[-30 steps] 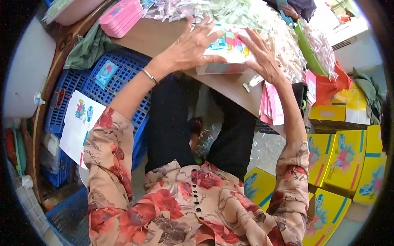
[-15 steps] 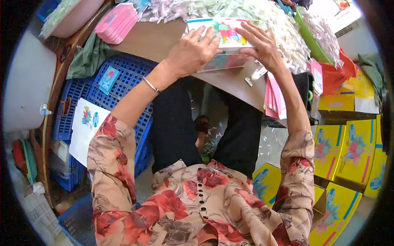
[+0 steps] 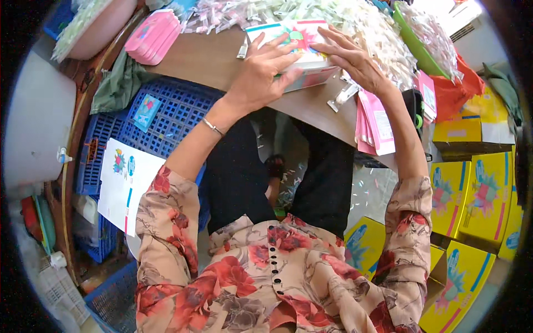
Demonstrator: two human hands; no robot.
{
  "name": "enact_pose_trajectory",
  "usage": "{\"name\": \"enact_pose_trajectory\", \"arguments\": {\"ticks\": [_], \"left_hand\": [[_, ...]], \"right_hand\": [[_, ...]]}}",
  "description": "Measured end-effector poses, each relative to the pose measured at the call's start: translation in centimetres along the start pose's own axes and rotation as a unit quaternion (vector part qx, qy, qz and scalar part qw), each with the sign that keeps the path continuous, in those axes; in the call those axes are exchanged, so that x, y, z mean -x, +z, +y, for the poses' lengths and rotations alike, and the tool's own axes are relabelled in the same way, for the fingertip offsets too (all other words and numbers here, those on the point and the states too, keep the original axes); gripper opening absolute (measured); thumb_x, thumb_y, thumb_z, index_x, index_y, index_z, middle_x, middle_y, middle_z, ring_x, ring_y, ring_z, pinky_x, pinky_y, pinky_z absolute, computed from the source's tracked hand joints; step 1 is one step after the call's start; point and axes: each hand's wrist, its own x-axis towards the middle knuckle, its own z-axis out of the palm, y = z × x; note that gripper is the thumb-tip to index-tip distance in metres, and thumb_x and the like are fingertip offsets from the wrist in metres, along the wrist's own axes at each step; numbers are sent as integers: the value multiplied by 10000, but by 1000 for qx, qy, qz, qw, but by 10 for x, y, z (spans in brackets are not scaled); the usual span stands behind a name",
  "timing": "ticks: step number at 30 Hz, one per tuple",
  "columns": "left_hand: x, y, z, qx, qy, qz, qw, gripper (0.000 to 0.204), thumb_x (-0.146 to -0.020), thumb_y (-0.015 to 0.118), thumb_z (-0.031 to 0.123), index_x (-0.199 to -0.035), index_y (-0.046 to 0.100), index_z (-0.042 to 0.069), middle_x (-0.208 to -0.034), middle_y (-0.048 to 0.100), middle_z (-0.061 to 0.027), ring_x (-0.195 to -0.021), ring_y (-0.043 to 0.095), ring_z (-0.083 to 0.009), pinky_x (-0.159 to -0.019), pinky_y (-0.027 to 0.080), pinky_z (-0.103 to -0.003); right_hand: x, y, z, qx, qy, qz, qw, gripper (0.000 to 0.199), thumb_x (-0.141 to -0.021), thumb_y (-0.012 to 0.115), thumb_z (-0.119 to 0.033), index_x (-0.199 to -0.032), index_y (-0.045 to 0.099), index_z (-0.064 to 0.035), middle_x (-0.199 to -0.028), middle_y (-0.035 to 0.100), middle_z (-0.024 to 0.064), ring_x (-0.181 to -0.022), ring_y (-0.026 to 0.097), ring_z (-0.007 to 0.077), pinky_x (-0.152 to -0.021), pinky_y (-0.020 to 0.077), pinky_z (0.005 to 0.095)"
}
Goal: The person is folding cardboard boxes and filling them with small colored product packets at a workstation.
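Observation:
A white printed cardboard box (image 3: 302, 34) with colourful pictures on its top lies at the far side of the brown table (image 3: 208, 58). My left hand (image 3: 265, 71) rests across the box's left part, fingers stretched and spread, thumb reaching along its near edge. On the right part of the top lies my right hand (image 3: 354, 60), its fingers extended flat. Between them, both hands cover much of the lid. A small whitish plastic clip-like piece (image 3: 343, 98) lies beside my right wrist, and another (image 3: 242, 50) left of the box.
Behind the box spreads a heap of small wrapped pieces (image 3: 266, 12). Pink card stacks lie at left (image 3: 151, 38) and right (image 3: 375, 123). A blue crate (image 3: 175, 108) and white printed sheets (image 3: 123, 186) are at my left; yellow cartons (image 3: 487, 194) stand at my right.
My left hand has slid slightly lower on the box, its fingers spreading wider. The box has shifted a little away and turned, uncovering the small piece at its left.

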Motion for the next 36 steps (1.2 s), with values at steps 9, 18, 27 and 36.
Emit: {"name": "enact_pose_trajectory", "arguments": {"ticks": [9,18,27,36], "left_hand": [[12,-11,-14,-1,31,23,999,656,-702,790,197,-1281,526,37,-1377,484,-138,-1312,409,-338,-1090,323,-456],[16,-11,-20,14,53,9,998,544,-730,755,148,-1232,553,97,-1273,547,-113,-1251,465,-322,-1048,360,-446],[26,6,-19,107,-3,164,981,600,-699,759,70,-1247,515,66,-1292,546,-104,-1290,439,-318,-1014,436,-406],[28,-2,-26,-17,4,111,994,557,-708,749,110,-1232,561,98,-1254,596,-69,-1213,533,-263,-946,494,-356]], "right_hand": [[9,6,0,36,-23,43,998,561,-947,347,-572,-1350,528,-227,-1506,332,72,-1418,229,301,-1156,170,462],[-11,-5,-29,202,-58,114,971,492,-896,509,-502,-1240,629,-171,-1422,454,91,-1341,364,292,-1098,271,443],[-46,29,-44,55,-191,178,964,268,-738,725,-38,-1002,687,-24,-999,657,119,-845,602,272,-721,511,347],[-46,31,-41,64,-185,182,964,257,-705,723,25,-953,674,-15,-938,662,104,-768,589,253,-671,503,333]]}}
